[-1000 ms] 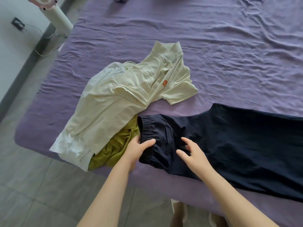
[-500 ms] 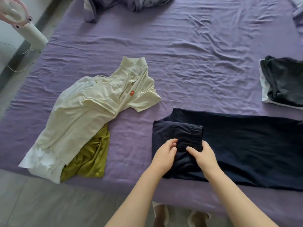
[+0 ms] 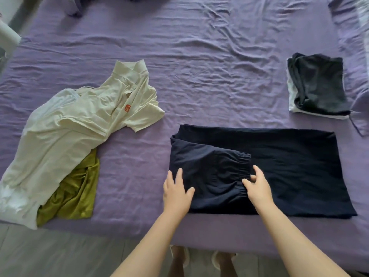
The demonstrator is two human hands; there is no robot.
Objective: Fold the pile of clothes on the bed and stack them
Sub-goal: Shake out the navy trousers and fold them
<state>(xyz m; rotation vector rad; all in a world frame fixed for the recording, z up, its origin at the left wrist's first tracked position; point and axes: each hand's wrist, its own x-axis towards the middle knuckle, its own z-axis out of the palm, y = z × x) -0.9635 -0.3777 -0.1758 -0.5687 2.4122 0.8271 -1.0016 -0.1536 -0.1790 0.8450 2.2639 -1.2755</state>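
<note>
Navy trousers [image 3: 289,166] lie on the purple bed [image 3: 199,66] near its front edge, with the waistband end folded over to the right on top of the legs. My left hand [image 3: 176,191] rests flat with straight fingers on the left edge of the fold. My right hand [image 3: 257,186] pinches the elastic waistband with thumb and fingers. To the left lies an unfolded pile: a cream polo shirt [image 3: 79,124] over a white garment [image 3: 16,202] and an olive-green garment [image 3: 73,192]. A folded stack with a dark grey garment on top [image 3: 319,84] sits at the right.
The bed's front edge runs just below the trousers, with grey floor [image 3: 60,252] and my feet beneath it. A white stand [image 3: 8,37] is at the far left. Crumpled bedding lies at the top edge and the right side.
The waistband end of the trousers has been folded rightward over the legs. My left hand moved from the waistband to the fold's left edge; my right hand still holds the waistband.
</note>
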